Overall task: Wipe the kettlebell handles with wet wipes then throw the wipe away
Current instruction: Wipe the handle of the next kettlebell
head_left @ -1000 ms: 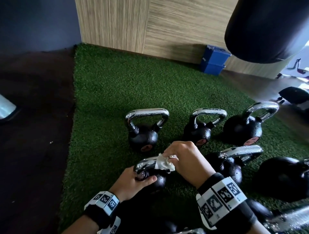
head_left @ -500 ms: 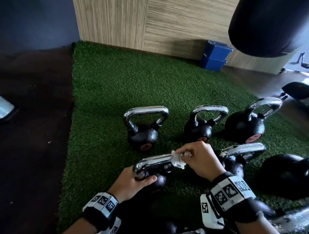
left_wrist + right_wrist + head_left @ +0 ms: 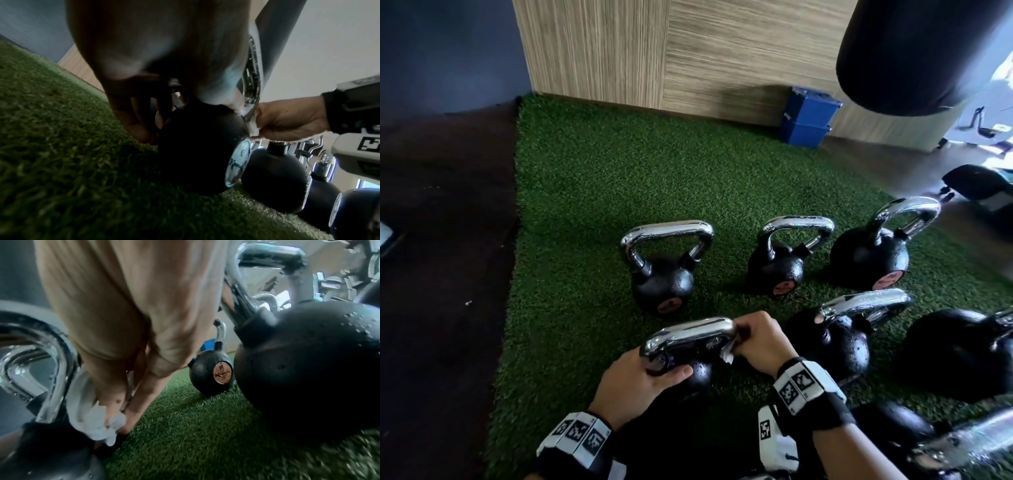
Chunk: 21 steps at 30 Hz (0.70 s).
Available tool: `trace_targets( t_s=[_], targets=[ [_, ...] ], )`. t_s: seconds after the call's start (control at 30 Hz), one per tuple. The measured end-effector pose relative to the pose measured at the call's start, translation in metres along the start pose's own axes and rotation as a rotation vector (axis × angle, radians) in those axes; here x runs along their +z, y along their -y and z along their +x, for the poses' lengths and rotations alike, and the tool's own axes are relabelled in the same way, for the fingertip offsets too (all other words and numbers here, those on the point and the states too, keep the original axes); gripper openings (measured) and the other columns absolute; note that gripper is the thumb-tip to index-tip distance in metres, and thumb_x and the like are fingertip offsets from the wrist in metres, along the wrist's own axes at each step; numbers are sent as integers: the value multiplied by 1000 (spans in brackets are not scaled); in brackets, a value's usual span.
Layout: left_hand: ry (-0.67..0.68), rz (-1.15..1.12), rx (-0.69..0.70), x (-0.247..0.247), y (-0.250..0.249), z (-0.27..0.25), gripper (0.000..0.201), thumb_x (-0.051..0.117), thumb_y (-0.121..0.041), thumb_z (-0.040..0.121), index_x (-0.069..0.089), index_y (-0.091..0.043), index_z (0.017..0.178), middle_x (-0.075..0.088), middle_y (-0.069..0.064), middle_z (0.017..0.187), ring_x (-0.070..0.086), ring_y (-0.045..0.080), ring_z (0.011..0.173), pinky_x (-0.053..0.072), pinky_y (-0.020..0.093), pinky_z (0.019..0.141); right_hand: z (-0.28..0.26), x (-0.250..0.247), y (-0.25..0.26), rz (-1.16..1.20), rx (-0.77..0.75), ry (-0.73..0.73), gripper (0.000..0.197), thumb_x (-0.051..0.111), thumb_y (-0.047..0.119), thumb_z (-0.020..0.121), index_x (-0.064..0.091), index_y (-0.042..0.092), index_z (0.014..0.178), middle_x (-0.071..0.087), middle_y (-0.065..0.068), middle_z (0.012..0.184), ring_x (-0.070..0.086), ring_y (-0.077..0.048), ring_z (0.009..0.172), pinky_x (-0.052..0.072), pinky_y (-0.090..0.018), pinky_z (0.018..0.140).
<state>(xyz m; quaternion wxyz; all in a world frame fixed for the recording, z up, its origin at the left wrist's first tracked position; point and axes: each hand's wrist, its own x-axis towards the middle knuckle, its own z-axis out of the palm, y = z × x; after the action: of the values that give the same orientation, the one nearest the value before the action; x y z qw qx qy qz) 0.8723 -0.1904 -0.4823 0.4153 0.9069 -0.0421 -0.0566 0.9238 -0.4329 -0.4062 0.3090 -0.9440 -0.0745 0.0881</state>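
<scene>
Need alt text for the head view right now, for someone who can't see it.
The right hand presses a white wet wipe against the right end of the nearest kettlebell's chrome handle, while the left hand grips its left end; more kettlebells stand on green turf.

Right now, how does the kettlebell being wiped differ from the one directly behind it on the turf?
The near black kettlebell with the chrome handle is tilted, steadied by the left hand, while the right hand presses a white wet wipe on its handle. The far black chrome-handled kettlebell stands upright, untouched. Both look alike in build and sit on green turf.
</scene>
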Motion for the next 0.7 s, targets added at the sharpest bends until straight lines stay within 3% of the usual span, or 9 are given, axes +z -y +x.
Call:
trace_targets(
  t_s=[0.1, 0.2, 0.27, 0.33, 0.4, 0.43, 0.5, 0.57, 0.7],
  targets=[
    [97, -65, -46, -9, 0, -2, 60, 63, -97, 52, 61, -69, 106, 62, -49, 97, 57, -24, 93, 46, 11, 82, -3, -5, -3, 5, -4, 8, 31, 82, 9, 70, 73, 38, 63, 64, 9, 61, 53, 3, 62, 39, -12, 59],
    [267, -1, -102, -33, -1, -8, 47, 86, -59, 57, 62, -66, 97, 68, -33, 104, 64, -6, 105, 51, 24, 94, -7, -28, -3, 49, -13, -96, 21, 85, 12, 72, 81, 31, 81, 71, 16, 68, 62, 8, 65, 42, -4, 60],
    [161, 82, -141, -51, -2, -13, 43, 78, -34, 74, 64, -64, 103, 73, -26, 101, 69, 1, 97, 54, 24, 86, -11, -47, -1, 133, -15, -169, 20, 88, 16, 70, 81, 32, 80, 70, 18, 66, 61, 6, 64, 46, -13, 65],
    [-143, 77, -97, -66, -10, -19, 41, 72, -19, 90, 69, -51, 115, 74, -24, 108, 69, -4, 90, 52, 13, 75, -16, -64, 8, 273, -43, -186, 21, 86, 8, 72, 81, 28, 77, 71, 12, 66, 59, 0, 64, 46, -21, 68],
    [-419, -110, 62, -78, -30, -27, 30, 72, -16, 93, 74, -40, 112, 76, -23, 103, 70, -9, 87, 50, 4, 73, -20, -72, 25, 404, -101, -151, 25, 80, 0, 75, 79, 25, 73, 71, 9, 65, 58, 0, 62, 44, -16, 65],
    [-468, -259, 131, -83, -43, -30, 24, 72, -20, 93, 76, -36, 110, 77, -21, 101, 72, -6, 88, 53, 7, 77, -22, -74, 36, 454, -134, -127, 22, 79, -1, 76, 79, 21, 75, 71, 6, 67, 59, -1, 62, 45, -15, 64],
    [-368, -592, 187, -90, -74, -34, 27, 72, -31, 87, 77, -31, 113, 79, -12, 105, 76, 6, 95, 60, 20, 81, -25, -74, 57, 554, -203, -78, 16, 78, -4, 77, 78, 11, 81, 74, -2, 73, 62, -6, 66, 48, -17, 65],
    [-206, -839, 198, -91, -97, -34, 33, 73, -37, 79, 79, -31, 111, 78, -6, 112, 75, 13, 102, 61, 23, 81, -28, -72, 78, 652, -257, -39, 17, 75, -8, 80, 75, 9, 84, 75, -6, 77, 65, -9, 68, 52, -18, 65],
    [-167, -992, 200, -83, -122, -29, 27, 74, -29, 73, 83, -32, 98, 79, 2, 105, 72, 11, 99, 59, 22, 81, -34, -68, 108, 782, -323, -11, 27, 82, -6, 73, 68, 14, 85, 72, -16, 81, 62, -18, 68, 53, -26, 63]
  ],
)
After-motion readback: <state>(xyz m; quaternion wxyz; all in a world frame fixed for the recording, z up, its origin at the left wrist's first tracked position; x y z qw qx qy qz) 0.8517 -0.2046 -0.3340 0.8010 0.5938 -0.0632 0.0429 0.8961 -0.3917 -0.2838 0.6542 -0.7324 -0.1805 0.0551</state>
